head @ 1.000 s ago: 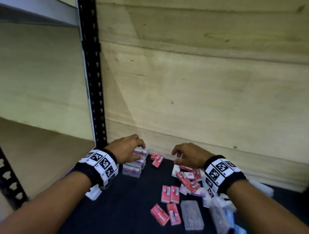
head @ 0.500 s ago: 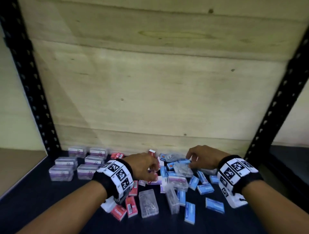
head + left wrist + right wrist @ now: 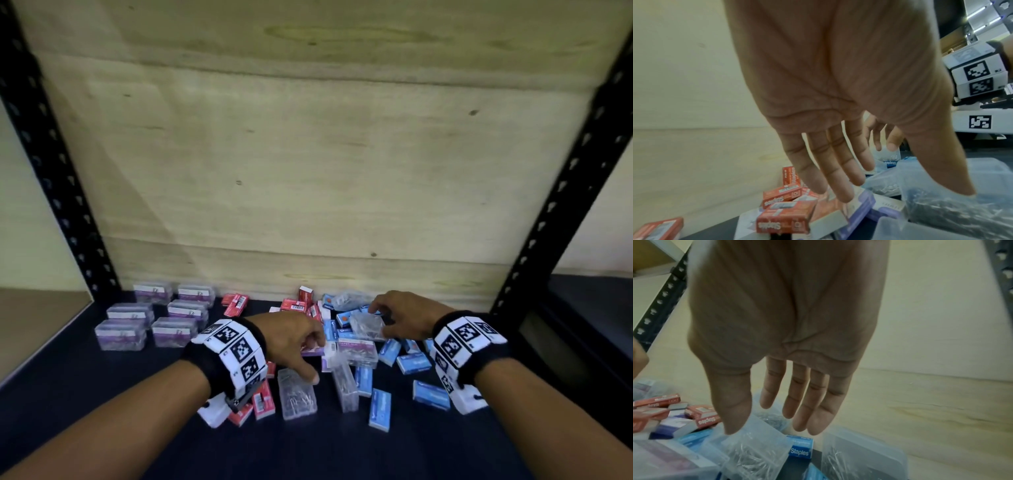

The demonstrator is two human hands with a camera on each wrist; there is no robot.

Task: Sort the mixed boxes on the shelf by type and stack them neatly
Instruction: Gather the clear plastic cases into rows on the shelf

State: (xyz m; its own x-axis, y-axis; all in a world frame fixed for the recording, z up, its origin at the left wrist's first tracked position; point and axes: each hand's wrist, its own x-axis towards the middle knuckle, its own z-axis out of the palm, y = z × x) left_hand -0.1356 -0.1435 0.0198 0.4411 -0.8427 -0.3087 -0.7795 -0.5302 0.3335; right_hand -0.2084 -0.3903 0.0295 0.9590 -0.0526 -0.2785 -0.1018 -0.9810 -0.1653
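A mixed pile lies mid-shelf: red staple boxes, blue staple boxes, clear clip boxes. Several purple-labelled clear boxes stand in neat rows at the left. My left hand hovers open over the pile's left part; in the left wrist view its straight fingers point down at a red staple box and a purple-labelled box. My right hand is open above a clear clip box; the right wrist view shows the right hand empty over that clear box and a blue staple box.
The dark shelf surface runs to a plywood back wall. Black perforated posts stand at the left and right. Bare shelf lies in front of the pile and at the far right.
My view swung right, away from the left post. Both hands left the purple-labelled boxes and came over the mixed pile, where they have stayed for the last half second.
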